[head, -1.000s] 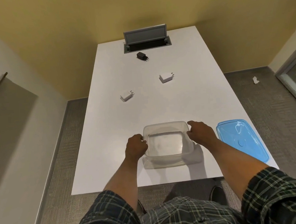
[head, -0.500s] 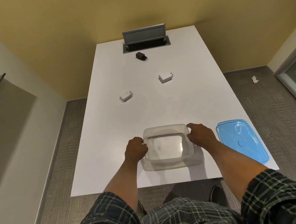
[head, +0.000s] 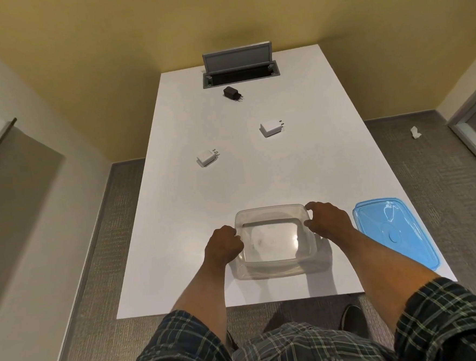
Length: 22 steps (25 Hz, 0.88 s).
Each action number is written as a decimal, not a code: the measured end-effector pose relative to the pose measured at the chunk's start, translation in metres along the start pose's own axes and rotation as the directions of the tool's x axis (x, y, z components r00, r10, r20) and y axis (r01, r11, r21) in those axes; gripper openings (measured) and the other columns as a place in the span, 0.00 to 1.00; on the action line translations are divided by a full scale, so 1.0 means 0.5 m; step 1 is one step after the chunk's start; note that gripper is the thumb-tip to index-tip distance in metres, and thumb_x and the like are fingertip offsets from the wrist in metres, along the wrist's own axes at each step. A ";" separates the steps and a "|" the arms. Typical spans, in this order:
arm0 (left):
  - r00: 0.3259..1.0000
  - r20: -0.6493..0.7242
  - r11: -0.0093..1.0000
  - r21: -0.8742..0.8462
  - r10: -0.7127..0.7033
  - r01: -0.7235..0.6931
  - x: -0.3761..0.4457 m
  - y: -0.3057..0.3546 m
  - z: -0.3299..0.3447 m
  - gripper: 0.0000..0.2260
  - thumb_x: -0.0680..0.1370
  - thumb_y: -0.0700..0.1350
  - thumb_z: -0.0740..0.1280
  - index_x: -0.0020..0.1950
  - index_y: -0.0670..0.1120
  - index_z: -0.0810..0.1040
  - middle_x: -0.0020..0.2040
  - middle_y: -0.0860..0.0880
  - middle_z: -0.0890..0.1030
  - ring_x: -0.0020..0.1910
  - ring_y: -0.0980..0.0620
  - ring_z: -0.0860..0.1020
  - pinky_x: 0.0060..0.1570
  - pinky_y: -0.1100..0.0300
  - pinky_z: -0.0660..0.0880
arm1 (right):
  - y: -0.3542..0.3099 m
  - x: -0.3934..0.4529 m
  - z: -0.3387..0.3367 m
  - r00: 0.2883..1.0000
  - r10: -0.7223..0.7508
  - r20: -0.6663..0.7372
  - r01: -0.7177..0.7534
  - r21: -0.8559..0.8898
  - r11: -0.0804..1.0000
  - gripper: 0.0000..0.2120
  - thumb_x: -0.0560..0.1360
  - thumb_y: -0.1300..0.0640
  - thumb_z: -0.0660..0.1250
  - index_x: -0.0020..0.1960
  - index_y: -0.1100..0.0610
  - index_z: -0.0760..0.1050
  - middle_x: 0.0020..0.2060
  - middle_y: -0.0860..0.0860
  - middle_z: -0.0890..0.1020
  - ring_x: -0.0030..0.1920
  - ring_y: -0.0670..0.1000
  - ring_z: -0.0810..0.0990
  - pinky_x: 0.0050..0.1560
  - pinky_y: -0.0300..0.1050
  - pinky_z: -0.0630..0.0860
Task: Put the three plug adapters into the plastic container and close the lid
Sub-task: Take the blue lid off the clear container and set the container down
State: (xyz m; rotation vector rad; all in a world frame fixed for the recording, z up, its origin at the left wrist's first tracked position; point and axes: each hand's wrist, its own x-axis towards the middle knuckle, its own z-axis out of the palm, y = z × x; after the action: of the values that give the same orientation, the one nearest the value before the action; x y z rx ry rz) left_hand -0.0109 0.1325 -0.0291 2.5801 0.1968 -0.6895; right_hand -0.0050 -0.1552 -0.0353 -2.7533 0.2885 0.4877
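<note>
**Clear plastic container positioned; adapters not yet loaded**

Clear plastic formed the container (head: 275, 241), which stood open and empty near the front edge of the white table (head: 329, 174). It was held at both sides: the left hand (head: 225, 246) was curled closed against the left rim, and the right hand (head: 329, 221) was wrapped over the right rim with the fingers bent around the far corner. The step in hand was judged to be the placing of the container; none of the three adapters had been loaded.

The near white adapter (head: 207, 157) lay left of centre, the second white adapter (head: 270, 128) further back and to the right, and the black adapter (head: 232, 93) near the far end, just in front of the open cable hatch (head: 240, 67). All three were well apart from the container. The next move was judged to require release of one hand and a forward reach, probably to the near white adapter.

The blue lid (head: 395, 231) lay flat just to the right of the container. No obstruction was seen between the hands and the adapters. A scrap of paper (head: 415, 132) lay on the floor.
</note>
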 end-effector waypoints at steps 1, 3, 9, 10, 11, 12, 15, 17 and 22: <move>1.000 0.001 1.000 0.012 0.006 -0.006 0.002 -0.001 -0.002 0.11 0.76 0.46 0.61 0.43 0.41 0.79 0.43 0.45 0.83 0.48 0.43 0.82 0.42 0.57 0.76 | 0.000 0.002 -0.002 1.000 0.003 0.015 -0.002 -0.010 1.000 0.22 0.74 0.48 0.66 0.68 0.46 0.72 0.57 0.49 0.83 0.58 0.54 0.80 0.54 0.50 0.74; 1.000 -0.006 0.999 0.033 0.024 -0.024 0.007 -0.003 -0.008 0.12 0.77 0.49 0.61 0.46 0.44 0.81 0.45 0.47 0.83 0.49 0.44 0.82 0.43 0.57 0.75 | 0.003 0.006 -0.005 0.999 -0.002 0.039 0.003 -0.025 1.000 0.22 0.75 0.43 0.65 0.68 0.46 0.72 0.55 0.48 0.84 0.58 0.53 0.80 0.54 0.49 0.74; 0.991 -0.113 0.993 0.104 0.075 -0.064 0.033 -0.001 -0.036 0.23 0.83 0.60 0.54 0.67 0.47 0.76 0.64 0.47 0.80 0.64 0.44 0.78 0.63 0.50 0.73 | 0.005 0.019 -0.017 0.997 -0.022 -0.076 0.024 0.018 1.000 0.33 0.69 0.23 0.59 0.63 0.44 0.75 0.51 0.43 0.84 0.55 0.51 0.82 0.46 0.46 0.71; 0.985 -0.140 0.986 0.145 0.099 -0.079 0.039 0.001 -0.043 0.23 0.84 0.59 0.54 0.71 0.47 0.73 0.68 0.45 0.77 0.67 0.42 0.76 0.65 0.49 0.71 | -0.001 0.024 -0.022 0.992 -0.026 -0.122 0.029 0.024 0.999 0.33 0.69 0.23 0.58 0.62 0.44 0.76 0.49 0.43 0.85 0.53 0.51 0.82 0.46 0.46 0.70; 0.979 -0.163 0.979 0.185 0.122 -0.091 0.047 0.005 -0.051 0.24 0.84 0.58 0.54 0.74 0.46 0.69 0.71 0.43 0.74 0.69 0.40 0.74 0.66 0.48 0.70 | -0.010 0.032 -0.030 0.985 -0.026 -0.169 0.032 0.034 0.999 0.32 0.69 0.23 0.58 0.61 0.44 0.76 0.47 0.42 0.85 0.52 0.51 0.83 0.46 0.46 0.70; 0.974 -0.174 0.971 0.218 0.142 -0.103 0.055 0.008 -0.061 0.25 0.84 0.57 0.54 0.77 0.46 0.65 0.75 0.43 0.70 0.71 0.39 0.72 0.67 0.47 0.68 | -0.021 0.040 -0.039 0.977 -0.024 -0.210 0.035 0.049 0.998 0.31 0.70 0.24 0.59 0.60 0.44 0.77 0.46 0.42 0.85 0.52 0.51 0.83 0.46 0.46 0.69; 0.966 -0.170 0.946 0.293 0.195 -0.140 0.088 0.012 -0.088 0.30 0.85 0.57 0.53 0.83 0.44 0.54 0.83 0.43 0.56 0.80 0.42 0.61 0.73 0.46 0.63 | -0.060 0.069 -0.064 0.954 -0.026 -0.297 0.060 0.104 0.993 0.25 0.72 0.29 0.62 0.59 0.45 0.78 0.46 0.43 0.84 0.51 0.50 0.82 0.44 0.44 0.67; 0.959 -0.176 0.935 0.318 0.221 -0.157 0.111 0.016 -0.099 0.31 0.85 0.56 0.52 0.83 0.41 0.50 0.84 0.43 0.51 0.82 0.44 0.55 0.76 0.47 0.60 | -0.088 0.092 -0.076 0.949 -0.055 -0.311 0.095 0.113 0.989 0.22 0.74 0.33 0.64 0.60 0.47 0.78 0.49 0.44 0.84 0.53 0.50 0.82 0.45 0.44 0.70; 0.958 -0.156 0.915 0.366 0.239 -0.169 0.169 0.008 -0.107 0.32 0.86 0.56 0.51 0.83 0.40 0.46 0.84 0.42 0.48 0.83 0.44 0.49 0.80 0.49 0.52 | -0.179 0.161 -0.079 0.952 -0.191 -0.239 0.197 0.004 0.980 0.24 0.77 0.46 0.66 0.71 0.49 0.69 0.61 0.49 0.80 0.63 0.54 0.78 0.58 0.51 0.76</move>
State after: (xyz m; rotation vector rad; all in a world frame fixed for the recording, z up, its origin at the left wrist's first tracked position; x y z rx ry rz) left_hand 0.0864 0.1554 -0.0286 2.9547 -0.1506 -0.4190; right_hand 0.1034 -0.0977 -0.0044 -2.7748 0.0769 0.1020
